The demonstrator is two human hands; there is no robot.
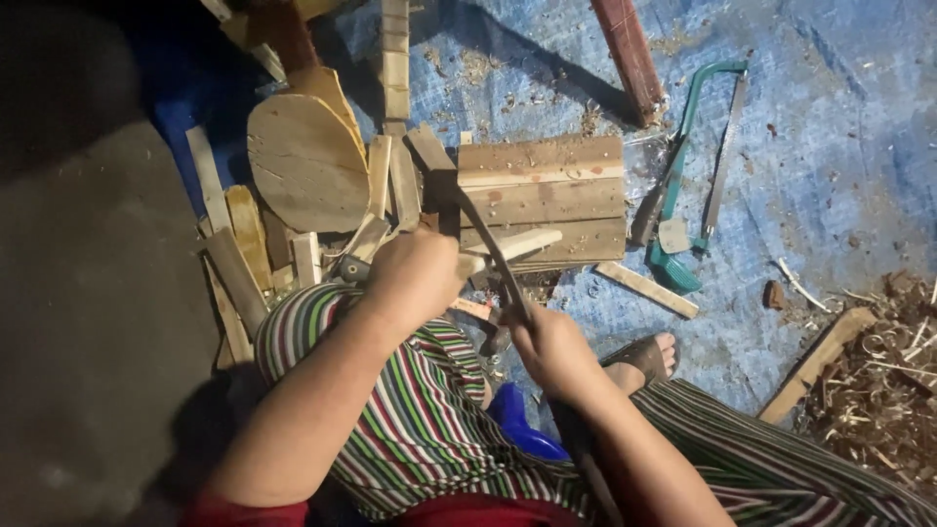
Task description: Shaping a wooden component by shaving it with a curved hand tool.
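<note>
My left hand (415, 275) is closed around one end of a pale wooden stick (522, 242), which points right over a slatted wooden panel (547, 190). My right hand (549, 346) grips a long dark blade (488, 249). The blade slants up and left, crossing over the stick. Both hands are above my knees, which are in striped trousers (429, 410). How the blade's lower end continues past my right wrist is unclear.
A round wooden disc (307, 161) and several wood offcuts (239, 263) lie at left. A green-framed hacksaw (705, 146) and a reddish plank (630, 54) rest on the blue tarp (830, 146). Wood shavings (878, 385) pile at right. My sandalled foot (649, 356) and a blue object (522, 425) lie below.
</note>
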